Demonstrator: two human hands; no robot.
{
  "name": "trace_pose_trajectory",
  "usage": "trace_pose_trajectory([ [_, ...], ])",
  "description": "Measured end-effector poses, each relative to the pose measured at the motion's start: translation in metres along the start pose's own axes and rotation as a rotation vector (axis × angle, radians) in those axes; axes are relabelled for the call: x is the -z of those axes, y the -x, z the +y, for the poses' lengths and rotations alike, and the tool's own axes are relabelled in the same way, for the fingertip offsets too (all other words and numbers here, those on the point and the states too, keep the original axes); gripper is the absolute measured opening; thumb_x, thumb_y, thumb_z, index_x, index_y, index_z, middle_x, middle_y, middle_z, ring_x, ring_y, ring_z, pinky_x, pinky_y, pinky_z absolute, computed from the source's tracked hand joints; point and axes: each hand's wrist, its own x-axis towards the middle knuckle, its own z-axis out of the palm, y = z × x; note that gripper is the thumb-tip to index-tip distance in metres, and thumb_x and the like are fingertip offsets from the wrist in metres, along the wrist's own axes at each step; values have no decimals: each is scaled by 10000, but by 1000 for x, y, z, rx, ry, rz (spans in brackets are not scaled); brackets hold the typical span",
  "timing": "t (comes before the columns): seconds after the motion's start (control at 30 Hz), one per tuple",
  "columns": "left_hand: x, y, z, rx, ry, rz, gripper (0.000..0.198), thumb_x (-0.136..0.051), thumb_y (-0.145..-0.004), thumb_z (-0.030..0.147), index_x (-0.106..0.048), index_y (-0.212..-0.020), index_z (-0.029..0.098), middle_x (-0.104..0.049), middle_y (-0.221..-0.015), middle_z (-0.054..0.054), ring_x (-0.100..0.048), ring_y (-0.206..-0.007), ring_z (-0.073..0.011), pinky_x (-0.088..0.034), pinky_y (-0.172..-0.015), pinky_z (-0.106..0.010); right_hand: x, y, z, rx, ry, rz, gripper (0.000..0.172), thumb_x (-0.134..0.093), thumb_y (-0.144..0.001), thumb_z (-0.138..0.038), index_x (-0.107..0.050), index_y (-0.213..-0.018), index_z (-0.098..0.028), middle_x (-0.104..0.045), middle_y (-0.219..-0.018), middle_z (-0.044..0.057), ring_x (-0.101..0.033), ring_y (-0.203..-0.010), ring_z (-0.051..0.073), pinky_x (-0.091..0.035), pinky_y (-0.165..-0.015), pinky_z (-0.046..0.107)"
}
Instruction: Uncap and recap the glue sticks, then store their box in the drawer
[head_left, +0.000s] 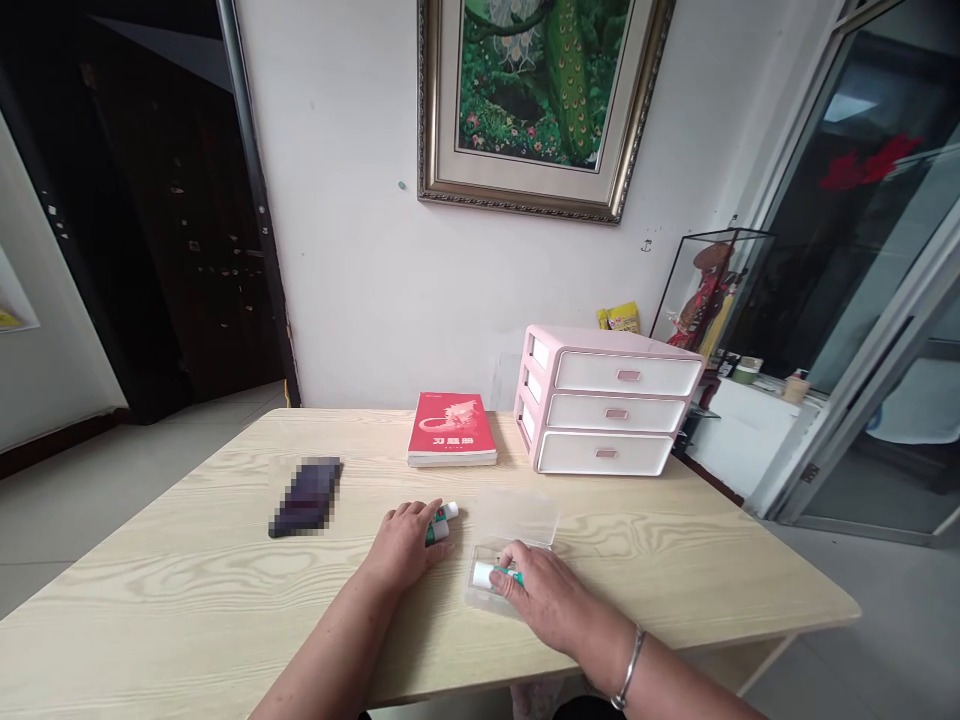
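Pale wood grain covers the surface (187,600). Near the middle of its front edge the left hand (409,545) lies palm down, fingers bent over two white-and-green tubes (444,518); whether it grips them cannot be told. Just beside it, the right hand (551,600) pinches a third tube (486,575) in closed fingertips over a clear plastic box (525,520). A red book (452,430) and a pink drawer unit (611,412) stand by the far edge
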Motion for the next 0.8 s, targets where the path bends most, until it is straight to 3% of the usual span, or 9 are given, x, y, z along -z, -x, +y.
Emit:
trace_pose_trajectory([
  [0.1,-2,1,-6,-10,136,19,662,-651,-729,329,-531,-1368,209,-630,-1256,-108,-524,-1202,-293,-347,-1034,-387,6,-4,-6,7,-78,39,352,-378,-996,-473,-604,-1037,-206,-669,-931,53,-601,-888,208,-421,-760,302],
  [0.23,-4,-4,-9,42,468,65,641,-590,-652,193,-610,-1291,152,-647,-1238,-127,-545,-1195,-285,-353,-1061,-362,12,-14,-33,176,-49,111,267,-439,-998,-405,-605,-1066,-207,-652,-1012,60,-574,-963,204,-423,-837,309],
  [0.3,-4,-7,-12,107,623,72,597,-563,-671,220,-635,-1256,122,-657,-1225,-140,-563,-1184,-287,-374,-1055,-364,12,-23,-50,302,64,135,208,-507,-976,-350,-603,-1094,-207,-644,-1038,66,-554,-1000,215,-402,-901,337],
  [0.4,3,-7,-20,175,745,72,582,-456,-812,341,-568,-1328,97,-654,-1239,-151,-602,-1159,-275,-458,-980,-364,6,-40,-70,477,239,104,184,-611,-920,-323,-623,-1051,-194,-655,-1000,65,-546,-1002,224,-365,-952,369],
  [0.53,15,-1,-29,242,979,103,651,-452,-876,526,-519,-1377,117,-617,-1306,-164,-564,-1232,-297,-471,-983,-388,-15,-68,-75,522,378,-21,148,-688,-857,-326,-673,-895,-184,-690,-883,52,-574,-956,226,-354,-947,379],
  [0.6,17,2,-29,199,926,89,655,-476,-876,558,-538,-1364,125,-589,-1350,-151,-525,-1278,-295,-421,-1053,-399,-29,-79,-73,505,419,-39,148,-686,-850,-327,-692,-866,-181,-702,-859,62,-582,-965,236,-331,-982,404],
  [0.67,14,3,-27,114,732,60,633,-466,-889,580,-578,-1329,138,-588,-1356,-132,-506,-1293,-290,-382,-1093,-411,-38,-85,-72,472,442,-38,134,-672,-845,-302,-703,-864,-173,-710,-872,80,-585,-995,249,-295,-1029,433],
  [0.8,4,2,-21,-63,410,67,531,-406,-936,562,-649,-1244,204,-649,-1263,-113,-536,-1231,-274,-382,-1089,-428,-38,-71,-73,434,402,13,160,-622,-849,-237,-696,-970,-164,-701,-1004,108,-538,-1135,274,-223,-1108,464],
])
